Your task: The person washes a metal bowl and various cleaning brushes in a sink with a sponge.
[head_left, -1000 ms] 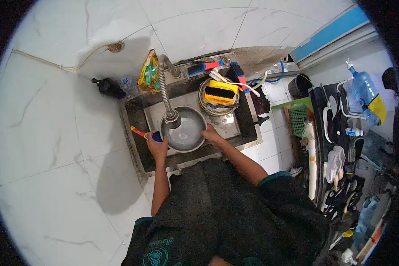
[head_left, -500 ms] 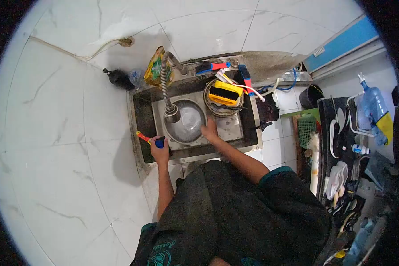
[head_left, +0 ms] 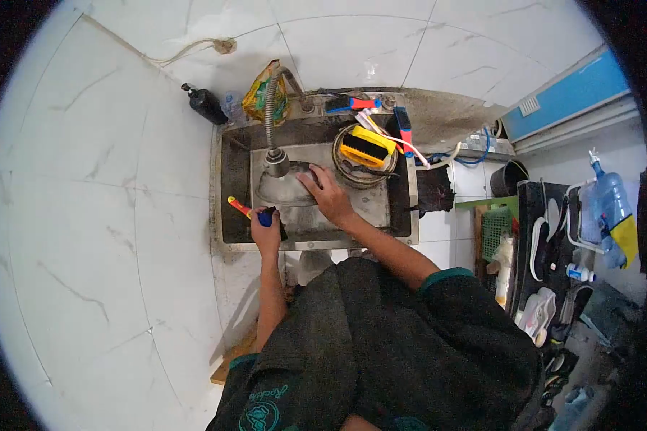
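Note:
My left hand is closed around a brush at the sink's front left. Its red-and-yellow handle sticks out to the left, and a blue and black part shows by the fingers. My right hand grips the right rim of a metal bowl, thumb and fingers at its edge. The bowl stands tilted in the sink, below the head of the flexible faucet. What the bowl holds is hidden from this angle.
Right of the bowl, a round container carries a yellow brush. Two red-and-blue brushes lie by the sink's back rim. A yellow-green bag and a black bottle stand behind left. Shelving with items lies right.
My right hand has moved from beside the bowl onto its rim. The bowl has gone from lying flat to tilted. My left hand still holds the brush.

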### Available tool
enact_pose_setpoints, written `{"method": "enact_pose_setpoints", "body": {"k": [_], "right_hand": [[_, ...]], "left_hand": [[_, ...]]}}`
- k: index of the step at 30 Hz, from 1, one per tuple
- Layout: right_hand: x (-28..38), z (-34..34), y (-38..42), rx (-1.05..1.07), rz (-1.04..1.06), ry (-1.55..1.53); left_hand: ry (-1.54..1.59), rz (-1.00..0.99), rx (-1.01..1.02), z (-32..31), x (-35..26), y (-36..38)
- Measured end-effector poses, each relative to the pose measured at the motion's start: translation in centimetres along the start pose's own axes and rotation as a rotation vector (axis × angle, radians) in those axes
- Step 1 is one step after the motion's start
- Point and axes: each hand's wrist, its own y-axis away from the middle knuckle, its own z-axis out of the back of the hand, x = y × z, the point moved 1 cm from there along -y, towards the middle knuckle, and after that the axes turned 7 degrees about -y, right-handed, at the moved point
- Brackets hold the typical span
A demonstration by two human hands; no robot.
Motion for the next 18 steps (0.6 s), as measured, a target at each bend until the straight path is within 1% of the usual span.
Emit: {"method": "enact_pose_setpoints", "body": {"k": [1,3,6,8,10,11,12,14,15,17,18], "right_hand": [[0.0,0.2,0.2,0.018,-0.085,-0.056],[0.0,0.6,0.7,0.057,-0.256,-0.167],[-0.9,-0.4,1.5,-0.079,-0.498,-0.348],[-2.0,-1.8,2.5,-0.069,-0.843,-0.549],[-4.5,-5.6,4.2,-0.079,-1.157,-0.732],[-5.3,-6.8,4.9,-0.038,-1.175,-0.754],[-5.0,-6.7,4.6,0.005,-1.192,-0.774],[-4.1,-5.8,4.8,0.035,-1.021,-0.606],[-2.8,-4.6,4.1,0.005,-0.863,-0.502],[0.3,-1.6,1.8,-0.053,-0.543,-0.294],[1.0,-0.6,1.1,-0.002,-0.432,-0.207]], "left_hand": [[0.011,0.003,0.0,0.0,0.0,0.2],[-0.038,-0.071,-0.034,0.2,-0.6,0.7],[0.007,-0.041,-0.043,0.9,-2.6,1.9],[-0.084,-0.135,-0.082,1.2,-3.3,2.3],[-0.12,-0.199,-0.102,1.4,-3.8,2.3],[-0.111,-0.214,-0.101,1.5,-4.0,2.3],[-0.102,-0.229,-0.1,1.6,-4.1,2.2],[-0.083,-0.223,-0.076,2.1,-4.3,2.1],[-0.073,-0.218,-0.063,2.3,-4.3,2.1],[-0.081,-0.234,-0.1,2.8,-3.8,2.2],[-0.085,-0.243,-0.12,3.0,-3.7,2.2]]}}
